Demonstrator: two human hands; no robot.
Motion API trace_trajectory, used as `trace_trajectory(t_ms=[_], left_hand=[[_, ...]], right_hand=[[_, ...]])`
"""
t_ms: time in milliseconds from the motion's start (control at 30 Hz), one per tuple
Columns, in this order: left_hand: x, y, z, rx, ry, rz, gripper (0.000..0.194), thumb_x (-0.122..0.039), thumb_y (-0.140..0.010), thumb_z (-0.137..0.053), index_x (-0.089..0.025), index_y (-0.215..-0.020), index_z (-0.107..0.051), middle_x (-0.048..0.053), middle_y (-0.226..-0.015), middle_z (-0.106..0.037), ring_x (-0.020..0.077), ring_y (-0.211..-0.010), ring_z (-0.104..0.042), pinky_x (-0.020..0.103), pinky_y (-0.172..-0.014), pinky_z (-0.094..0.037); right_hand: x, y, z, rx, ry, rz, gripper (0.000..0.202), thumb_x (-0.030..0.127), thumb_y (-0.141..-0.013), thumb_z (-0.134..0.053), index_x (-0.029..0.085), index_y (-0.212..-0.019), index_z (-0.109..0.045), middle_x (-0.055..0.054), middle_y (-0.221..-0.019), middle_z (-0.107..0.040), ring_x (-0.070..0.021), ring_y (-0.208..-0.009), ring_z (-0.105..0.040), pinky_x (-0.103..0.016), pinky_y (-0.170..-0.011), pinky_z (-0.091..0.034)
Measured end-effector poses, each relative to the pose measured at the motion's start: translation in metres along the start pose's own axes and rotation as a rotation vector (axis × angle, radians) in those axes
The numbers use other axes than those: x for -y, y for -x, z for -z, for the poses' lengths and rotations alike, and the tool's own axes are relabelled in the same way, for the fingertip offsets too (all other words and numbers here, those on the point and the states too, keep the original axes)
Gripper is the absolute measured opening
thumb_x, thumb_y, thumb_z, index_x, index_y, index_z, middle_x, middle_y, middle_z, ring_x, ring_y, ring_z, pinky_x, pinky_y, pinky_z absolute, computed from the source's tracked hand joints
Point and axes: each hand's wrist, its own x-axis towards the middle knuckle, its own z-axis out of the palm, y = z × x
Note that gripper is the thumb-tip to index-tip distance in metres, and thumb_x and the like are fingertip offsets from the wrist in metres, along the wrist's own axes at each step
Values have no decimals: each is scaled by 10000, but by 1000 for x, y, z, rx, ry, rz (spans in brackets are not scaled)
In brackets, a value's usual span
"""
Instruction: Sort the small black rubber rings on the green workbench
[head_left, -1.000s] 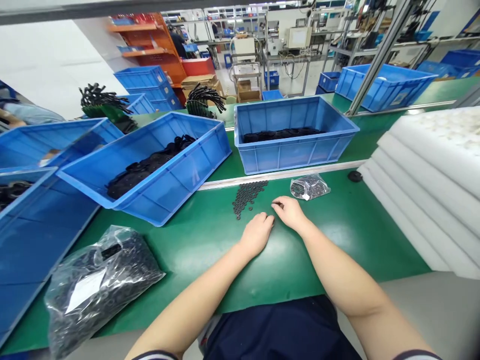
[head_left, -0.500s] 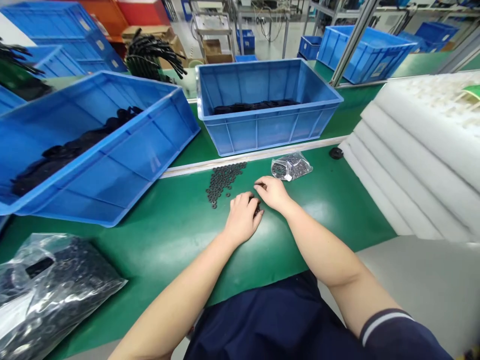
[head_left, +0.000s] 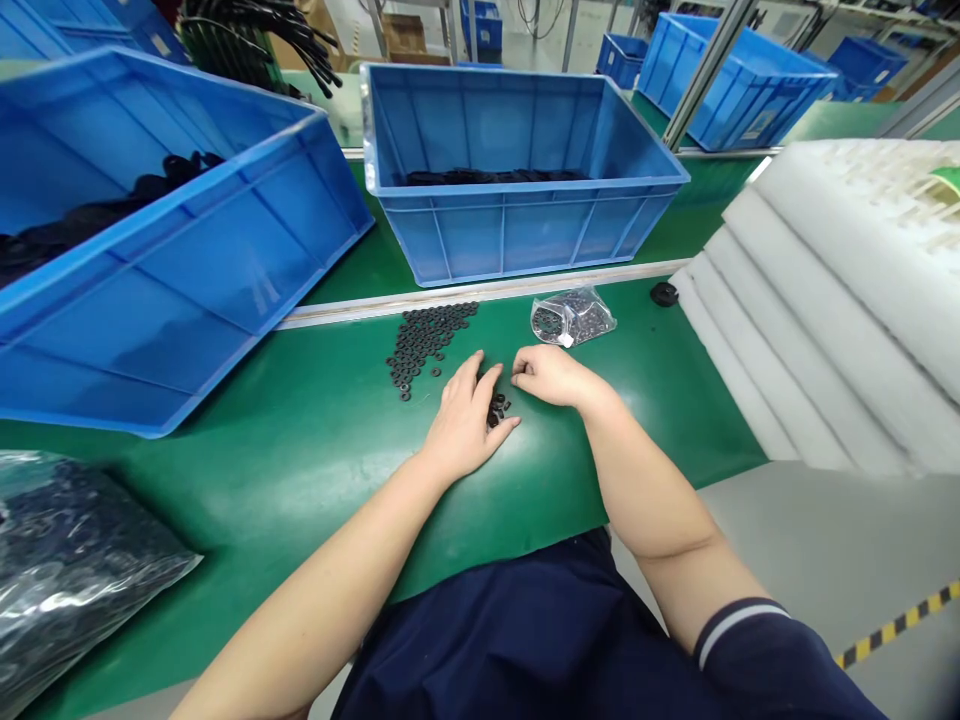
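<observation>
My left hand (head_left: 466,418) rests on the green table with its fingers spread, curved around a small pile of black ring-like pieces (head_left: 497,408). Part of that pile is hidden beneath the fingers. Just to its right, my right hand (head_left: 551,374) is closed with fingertips pinched together; whatever they hold, if anything, is too small to make out. Beyond my left hand lie many small black rings (head_left: 427,340), spread flat in a single layer. A clear plastic bag of small dark parts (head_left: 574,317) lies behind my right hand.
Two blue bins, a left bin (head_left: 187,260) and a middle bin (head_left: 525,235), hold black parts at the back. White foam sheets (head_left: 810,350) are stacked at right, near a black round part (head_left: 664,293). A large clear bag of dark parts (head_left: 82,570) lies at left.
My left hand's fingers have spread, showing more of the small black pile. My right hand stays pinched, slightly apart from it. The whole view has shifted, with the bins higher and further left.
</observation>
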Motion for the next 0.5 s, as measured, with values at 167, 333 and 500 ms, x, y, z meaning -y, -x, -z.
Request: trace_trajectory(t_ms=[167, 333, 500], left_hand=[[1, 6, 1, 9, 3, 52, 1012, -591, -803, -674, -145, -1548, -154, 262, -1615, -173, 412, -1501, -181, 624, -1164, -271], [0, 10, -1, 76, -56, 42, 1000, -575, -836, -642, -57, -1545, -165, 280, -1615, -174, 389, -1514, -145, 582, -1212, -215], [0, 9, -1, 86, -54, 22, 945, -581, -878, -583, -44, -1544, -181, 271, -1610, -207, 378, -1514, -155, 572, -1216, -220]], right_hand=[[7, 7, 6, 200, -49, 13, 281, 268, -687, -852, 183, -900, -689, 39, -711, -646, -122, -639, -577, -233, -617, -366], [11, 6, -3, 144, -21, 22, 240, 260, -700, -847, 182, -851, -677, 27, -722, -643, -129, -661, -565, -237, -610, -343], [3, -1, -11, -9, -31, 11, 107, 242, -828, -740, 176, -787, -666, 6, -735, -657, -127, -664, -553, -245, -616, -332]])
